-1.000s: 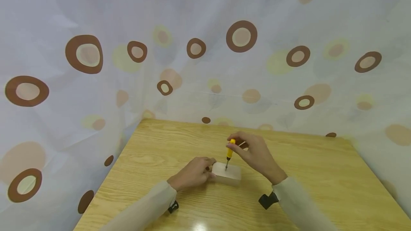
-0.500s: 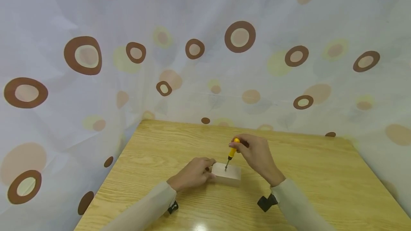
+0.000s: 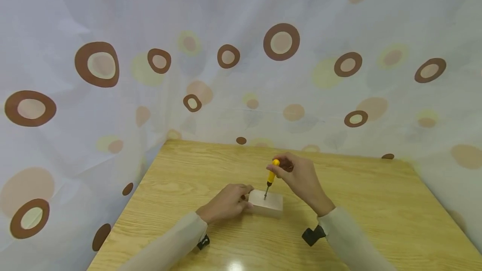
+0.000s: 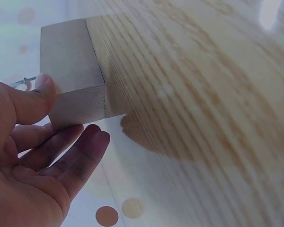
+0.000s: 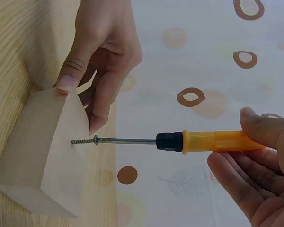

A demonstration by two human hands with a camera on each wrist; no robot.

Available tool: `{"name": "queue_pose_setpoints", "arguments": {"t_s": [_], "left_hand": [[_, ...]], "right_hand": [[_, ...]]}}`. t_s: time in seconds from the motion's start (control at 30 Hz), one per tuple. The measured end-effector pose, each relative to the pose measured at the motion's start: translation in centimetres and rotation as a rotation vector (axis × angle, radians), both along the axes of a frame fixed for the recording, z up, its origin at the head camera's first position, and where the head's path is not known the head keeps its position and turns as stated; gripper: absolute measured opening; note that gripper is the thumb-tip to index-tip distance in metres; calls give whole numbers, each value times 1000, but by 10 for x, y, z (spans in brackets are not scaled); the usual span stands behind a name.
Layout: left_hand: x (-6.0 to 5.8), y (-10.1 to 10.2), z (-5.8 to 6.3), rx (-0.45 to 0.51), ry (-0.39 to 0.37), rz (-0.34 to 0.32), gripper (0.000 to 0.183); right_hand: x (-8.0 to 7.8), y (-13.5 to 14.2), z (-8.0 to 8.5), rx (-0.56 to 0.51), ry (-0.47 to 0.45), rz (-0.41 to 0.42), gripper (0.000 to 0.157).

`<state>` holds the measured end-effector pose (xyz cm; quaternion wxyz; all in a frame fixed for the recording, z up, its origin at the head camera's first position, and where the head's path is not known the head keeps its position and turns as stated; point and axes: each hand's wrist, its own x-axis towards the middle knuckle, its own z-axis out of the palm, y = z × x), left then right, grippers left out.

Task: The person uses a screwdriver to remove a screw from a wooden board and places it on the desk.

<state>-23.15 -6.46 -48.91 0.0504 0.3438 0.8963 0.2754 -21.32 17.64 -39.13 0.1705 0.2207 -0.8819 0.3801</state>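
A pale wooden block [image 3: 268, 208] lies on the table, and my left hand [image 3: 227, 202] grips its left end between thumb and fingers. From the block's top face stands a screw [image 5: 83, 141], its tip in the wood and much of its thread exposed. My right hand [image 3: 303, 180] holds a yellow-handled screwdriver [image 5: 213, 141] by the handle's end, thumb on one side and fingers on the other. The screwdriver's tip meets the screw head, and its shaft leans slightly right in the head view.
The wood-grain table [image 3: 188, 166] stretches out around the block. A white curtain [image 3: 241, 78] with brown and beige spots hangs behind the table and along its sides. Black wrist devices [image 3: 314, 235] sit by both sleeves.
The screwdriver handle tilted to the right, then came back slightly toward upright, with my right fingers shifting around it. My left hand and the block stay in place.
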Motion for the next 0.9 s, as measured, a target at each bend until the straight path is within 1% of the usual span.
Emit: {"name": "queue_pose_setpoints", "arguments": {"t_s": [0.07, 0.13, 0.2, 0.27, 0.33, 0.4, 0.47, 0.53, 0.63, 0.7, 0.77, 0.8, 0.9], "left_hand": [[0, 1, 1, 5, -3, -2, 52], [0, 1, 1, 1, -7, 0, 52], [1, 1, 1, -3, -6, 4, 52], [1, 1, 1, -5, -1, 3, 52], [1, 1, 1, -6, 4, 5, 51], [1, 1, 1, -1, 3, 7, 50], [1, 1, 1, -1, 1, 9, 50], [0, 2, 0, -6, 2, 12, 50], [-1, 3, -1, -13, 4, 11, 50], [-1, 3, -1, -16, 4, 11, 51], [-1, 4, -1, -16, 2, 13, 51], [0, 4, 0, -17, 3, 14, 51], [1, 4, 2, -19, 4, 18, 51]], "right_hand": [[2, 0, -1, -24, 2, -25, 23], [3, 2, 0, -15, 26, -1, 18], [2, 4, 1, 15, 51, 70, 16], [0, 7, 3, 36, 60, 161, 17], [-3, 10, 3, 38, 44, 238, 18], [-4, 11, 3, 20, 10, 270, 18], [-3, 10, 1, -8, -16, 248, 16], [0, 7, 0, -33, -30, 196, 16], [4, 4, -2, -44, 2, 118, 21], [4, 3, -3, -42, 39, 88, 20], [3, 4, -3, -28, 74, 88, 17], [2, 6, -3, -22, 83, 100, 16], [-2, 10, 0, -5, 88, 171, 13]]}}
